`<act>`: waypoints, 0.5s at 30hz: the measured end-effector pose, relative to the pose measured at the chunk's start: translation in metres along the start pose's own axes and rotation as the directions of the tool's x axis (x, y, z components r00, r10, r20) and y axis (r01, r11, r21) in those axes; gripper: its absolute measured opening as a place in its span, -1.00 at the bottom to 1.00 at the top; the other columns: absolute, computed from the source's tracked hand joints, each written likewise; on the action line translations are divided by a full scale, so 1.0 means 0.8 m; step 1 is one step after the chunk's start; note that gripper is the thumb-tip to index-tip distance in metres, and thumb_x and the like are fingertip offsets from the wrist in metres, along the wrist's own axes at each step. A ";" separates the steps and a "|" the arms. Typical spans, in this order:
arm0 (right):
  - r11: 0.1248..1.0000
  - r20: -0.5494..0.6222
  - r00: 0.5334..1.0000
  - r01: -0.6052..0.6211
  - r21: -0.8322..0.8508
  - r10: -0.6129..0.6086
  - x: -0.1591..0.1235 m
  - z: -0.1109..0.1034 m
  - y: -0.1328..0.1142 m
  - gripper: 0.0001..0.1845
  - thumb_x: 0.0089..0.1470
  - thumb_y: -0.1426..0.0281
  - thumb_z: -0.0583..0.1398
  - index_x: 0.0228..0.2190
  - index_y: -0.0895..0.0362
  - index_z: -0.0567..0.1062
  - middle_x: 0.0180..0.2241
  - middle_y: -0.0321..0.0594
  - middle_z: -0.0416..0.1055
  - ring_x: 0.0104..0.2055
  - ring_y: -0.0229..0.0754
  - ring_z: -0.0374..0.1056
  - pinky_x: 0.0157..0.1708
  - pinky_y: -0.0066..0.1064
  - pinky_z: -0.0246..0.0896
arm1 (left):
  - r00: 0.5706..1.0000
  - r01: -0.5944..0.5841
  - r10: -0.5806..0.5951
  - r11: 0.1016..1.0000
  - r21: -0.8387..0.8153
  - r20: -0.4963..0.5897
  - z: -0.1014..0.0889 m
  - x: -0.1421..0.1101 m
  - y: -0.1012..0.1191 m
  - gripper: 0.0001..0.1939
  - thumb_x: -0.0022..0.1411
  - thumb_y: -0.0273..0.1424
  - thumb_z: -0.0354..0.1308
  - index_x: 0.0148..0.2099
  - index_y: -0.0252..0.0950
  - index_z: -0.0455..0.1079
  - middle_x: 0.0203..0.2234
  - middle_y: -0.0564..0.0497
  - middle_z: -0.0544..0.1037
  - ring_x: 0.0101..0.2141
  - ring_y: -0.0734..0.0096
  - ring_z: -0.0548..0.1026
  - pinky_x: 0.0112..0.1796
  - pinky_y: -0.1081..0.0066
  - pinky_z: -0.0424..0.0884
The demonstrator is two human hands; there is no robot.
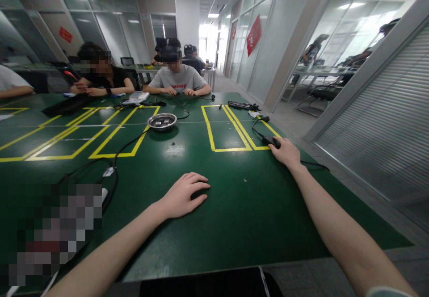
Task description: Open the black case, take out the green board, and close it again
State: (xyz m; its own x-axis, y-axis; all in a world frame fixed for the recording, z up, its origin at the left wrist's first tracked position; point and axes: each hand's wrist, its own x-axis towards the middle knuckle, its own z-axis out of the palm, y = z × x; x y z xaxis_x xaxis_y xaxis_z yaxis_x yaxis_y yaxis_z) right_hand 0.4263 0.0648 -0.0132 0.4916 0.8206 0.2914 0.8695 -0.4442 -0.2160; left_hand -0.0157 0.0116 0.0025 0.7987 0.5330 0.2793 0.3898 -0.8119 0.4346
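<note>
My left hand (185,194) rests palm down on the green table, fingers loosely apart, holding nothing. Farther out to the right, my right hand (287,152) grips a small black box (271,141) with a cable, at the near corner of a yellow-taped outline. A black cable (256,131) loops from the box to a rounded black end piece (265,119). Another length of black cable (315,165) runs out past my right wrist toward the table's right edge. My right fingertips partly hide the box.
A metal bowl (161,122) with small metal pieces stands mid-table, beside yellow tape outlines (231,149). A folded black tripod-like item (244,106) lies at the far right. Cables (116,167) run along the left near a blurred-out object (56,234). People sit across the table.
</note>
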 end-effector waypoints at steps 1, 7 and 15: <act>1.000 -0.017 1.000 -0.011 0.022 0.011 0.002 0.002 0.002 -0.45 0.26 0.09 0.14 0.19 0.03 0.51 0.08 -0.01 0.50 -0.01 0.14 0.50 -0.08 -0.14 0.41 | 1.000 0.001 -0.001 1.000 0.001 0.001 0.000 0.000 0.000 -0.75 0.40 -0.38 0.20 0.09 -0.21 0.53 0.07 -0.12 0.58 0.11 0.11 0.50 0.16 0.03 0.39; 0.973 -0.093 0.990 -0.082 0.215 0.104 0.013 0.019 0.014 -0.48 0.30 0.05 0.08 0.05 0.04 0.62 -0.14 0.00 0.62 -0.09 0.13 0.52 -0.13 -0.16 0.39 | 1.000 -0.002 0.002 1.000 -0.002 0.004 -0.003 0.000 0.001 -0.75 0.41 -0.37 0.19 0.09 -0.19 0.54 0.08 -0.12 0.58 0.11 0.11 0.50 0.17 0.03 0.39; 0.942 -0.126 0.988 -0.047 0.331 0.094 0.014 0.020 0.020 -0.46 0.20 0.11 0.16 0.13 0.06 0.53 -0.08 -0.05 0.61 -0.12 0.08 0.50 -0.13 -0.20 0.37 | 1.000 -0.004 0.004 1.000 -0.002 -0.001 -0.002 0.000 0.001 -0.76 0.41 -0.38 0.20 0.08 -0.21 0.55 0.08 -0.13 0.58 0.11 0.11 0.50 0.16 0.03 0.40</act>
State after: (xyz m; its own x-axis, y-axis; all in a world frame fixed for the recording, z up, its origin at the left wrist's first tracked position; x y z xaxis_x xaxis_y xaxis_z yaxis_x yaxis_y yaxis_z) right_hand 0.4453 0.0727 -0.0285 0.5732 0.7234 0.3849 0.7803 -0.3383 -0.5260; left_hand -0.0162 0.0110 0.0045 0.7996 0.5304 0.2817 0.3863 -0.8134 0.4349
